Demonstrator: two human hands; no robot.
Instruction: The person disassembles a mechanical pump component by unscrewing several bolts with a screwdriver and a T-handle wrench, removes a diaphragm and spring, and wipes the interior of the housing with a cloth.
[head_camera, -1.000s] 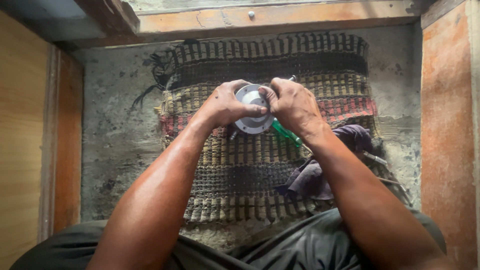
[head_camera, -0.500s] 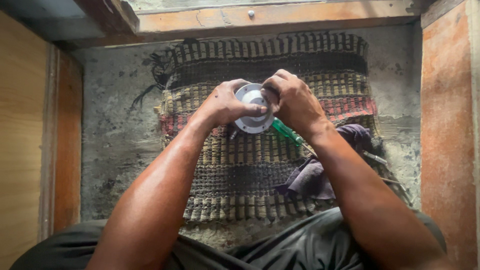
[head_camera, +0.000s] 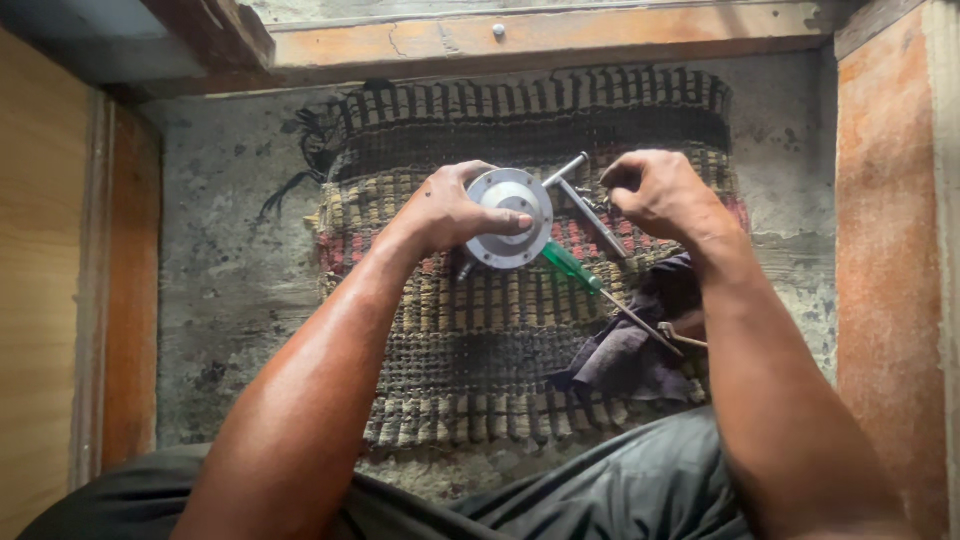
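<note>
Above the striped mat (head_camera: 480, 350), centre frame, the left hand (head_camera: 445, 210) clamps a round metal disc (head_camera: 508, 218); the right hand (head_camera: 655, 192), closed beside a steel rod (head_camera: 590, 215), seems mid-adjustment. Holding steadily matters next.

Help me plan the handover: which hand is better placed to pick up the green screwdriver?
Right, probably. The right hand looks free above the screwdriver, while the left hand grips the metal disc.
</note>
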